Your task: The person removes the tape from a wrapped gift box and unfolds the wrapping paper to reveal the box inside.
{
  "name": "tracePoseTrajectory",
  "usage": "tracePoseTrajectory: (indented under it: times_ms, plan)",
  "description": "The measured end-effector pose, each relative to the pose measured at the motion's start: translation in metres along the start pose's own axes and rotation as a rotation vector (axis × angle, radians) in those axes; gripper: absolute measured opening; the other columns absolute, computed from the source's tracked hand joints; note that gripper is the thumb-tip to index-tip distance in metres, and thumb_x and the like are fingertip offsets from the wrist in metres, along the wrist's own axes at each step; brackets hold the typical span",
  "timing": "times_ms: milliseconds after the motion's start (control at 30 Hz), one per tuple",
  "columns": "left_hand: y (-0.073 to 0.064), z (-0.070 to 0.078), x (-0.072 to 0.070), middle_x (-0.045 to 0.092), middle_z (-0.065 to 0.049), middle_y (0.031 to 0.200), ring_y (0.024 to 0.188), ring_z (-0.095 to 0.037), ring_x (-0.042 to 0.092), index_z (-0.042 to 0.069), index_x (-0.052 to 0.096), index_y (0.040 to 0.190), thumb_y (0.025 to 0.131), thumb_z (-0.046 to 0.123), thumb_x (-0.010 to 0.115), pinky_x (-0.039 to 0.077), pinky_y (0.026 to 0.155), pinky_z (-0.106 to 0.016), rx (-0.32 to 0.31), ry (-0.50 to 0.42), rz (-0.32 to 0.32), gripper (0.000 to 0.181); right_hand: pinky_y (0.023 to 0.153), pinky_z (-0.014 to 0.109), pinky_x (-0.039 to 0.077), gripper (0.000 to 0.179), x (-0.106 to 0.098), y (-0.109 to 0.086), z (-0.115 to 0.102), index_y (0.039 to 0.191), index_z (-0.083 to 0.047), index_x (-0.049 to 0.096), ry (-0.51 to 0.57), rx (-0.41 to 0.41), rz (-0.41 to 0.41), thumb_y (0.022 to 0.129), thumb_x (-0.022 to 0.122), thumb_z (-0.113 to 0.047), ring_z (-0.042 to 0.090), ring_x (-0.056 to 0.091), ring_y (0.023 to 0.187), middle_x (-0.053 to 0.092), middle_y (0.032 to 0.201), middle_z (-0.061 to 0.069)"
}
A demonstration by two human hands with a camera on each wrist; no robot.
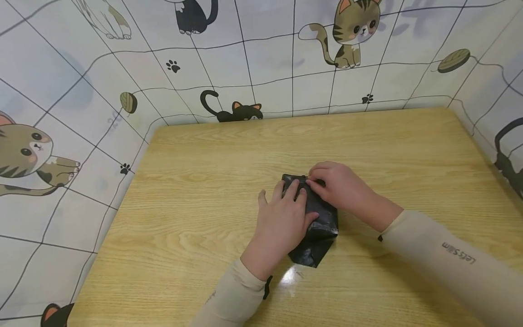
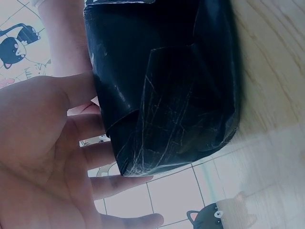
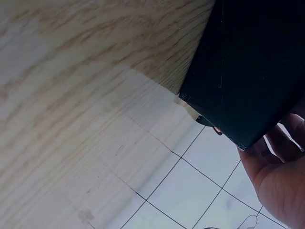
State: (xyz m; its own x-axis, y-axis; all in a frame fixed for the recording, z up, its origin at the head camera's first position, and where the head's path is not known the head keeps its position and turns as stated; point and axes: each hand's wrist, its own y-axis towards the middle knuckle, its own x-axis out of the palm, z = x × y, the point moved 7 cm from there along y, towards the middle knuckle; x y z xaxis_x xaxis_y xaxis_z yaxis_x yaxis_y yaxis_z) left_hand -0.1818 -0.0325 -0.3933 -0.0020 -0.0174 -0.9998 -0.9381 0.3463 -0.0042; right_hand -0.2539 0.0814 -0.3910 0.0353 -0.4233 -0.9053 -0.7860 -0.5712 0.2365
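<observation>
A black, glossy bag with creased folds [image 1: 320, 222] lies on the table in the head view, its folded base toward the person. My left hand [image 1: 282, 222] rests on its upper face with spread fingers. With thumb and fingers, my right hand [image 1: 341, 185] pinches the bag's far right corner. The left wrist view shows the bag's folded end [image 2: 167, 109] beside the palm of the left hand [image 2: 43, 152]. In the right wrist view a dark side of the bag [image 3: 248, 67] fills the upper right, with the right fingers at its corner.
The wood-grain table [image 1: 196, 190] stretches out around the bag. Walls with a cat and grid pattern [image 1: 269, 59] stand along its far edge and both sides. Beige sleeves cover both forearms.
</observation>
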Motion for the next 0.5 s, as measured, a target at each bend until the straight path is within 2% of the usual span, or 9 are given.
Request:
tracePoseTrajectory:
  times_ms: [133,333,500]
  plan:
    - [0.0000,0.0003,-0.0012,0.051,-0.003,0.165,0.149,-0.033,0.049,0.023,0.058,0.155,0.107,0.063,0.050,0.046,0.110,-0.069,0.002,0.002,0.004,0.063,0.092,0.050,0.062,0.010,-0.0011,-0.0005,-0.0001,0.102,-0.002,0.080,-0.001,-0.001,0.006,0.100,0.072,-0.009,0.032,0.075,0.105,0.077,0.109,0.014]
    - [-0.0006,0.0005,-0.0014,0.051,-0.003,0.164,0.149,-0.033,0.049,0.023,0.058,0.154,0.107,0.063,0.050,0.047,0.111,-0.069,0.003,0.001,0.000,0.063,0.089,0.049,0.062,0.010,-0.0021,-0.0004,0.0052,0.101,-0.005,0.081,0.075,0.015,-0.006,0.101,0.072,-0.011,0.030,0.076,0.104,0.079,0.107,0.011]
    - [-0.0015,-0.0004,-0.0017,0.052,-0.003,0.164,0.149,-0.033,0.050,0.023,0.059,0.154,0.107,0.063,0.050,0.047,0.110,-0.069,0.002,0.009,0.007,0.063,0.088,0.049,0.062,0.010,-0.0038,0.0035,0.0024,0.098,-0.006,0.082,0.059,0.004,-0.034,0.100,0.074,-0.013,0.030,0.077,0.102,0.080,0.106,0.011]
